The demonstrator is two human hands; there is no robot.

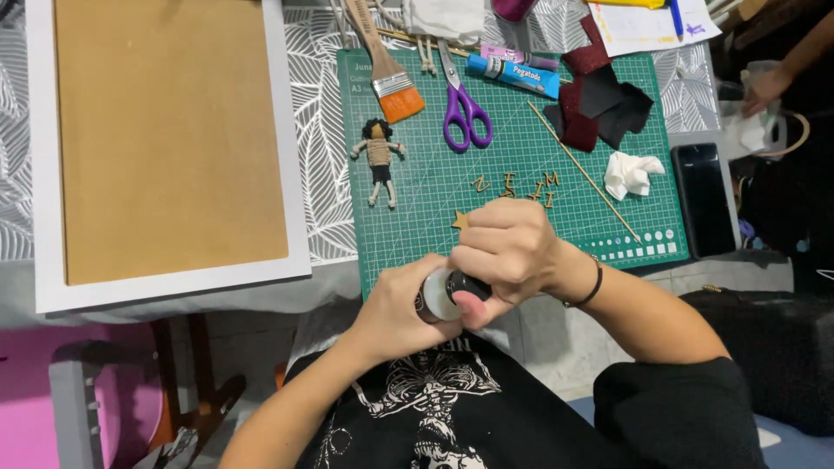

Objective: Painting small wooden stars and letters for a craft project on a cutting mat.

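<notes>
Head view, looking down: left hand [395, 304] wrapped around small white bottle [437, 295], held just off near edge of green cutting mat [521, 174]; right hand [504, 247] closed over bottle's black cap [469, 285], fingers clamped on it. On mat: tiny yarn doll [380, 156], purple scissors [465, 108], flat paintbrush [387, 69], blue glue tube [512, 74], small wooden letters [521, 184], crumpled tissue [632, 174]. Left of mat, brown board [165, 130].

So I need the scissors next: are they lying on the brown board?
No, the purple scissors lie on the green cutting mat, right of the brown board.
</notes>
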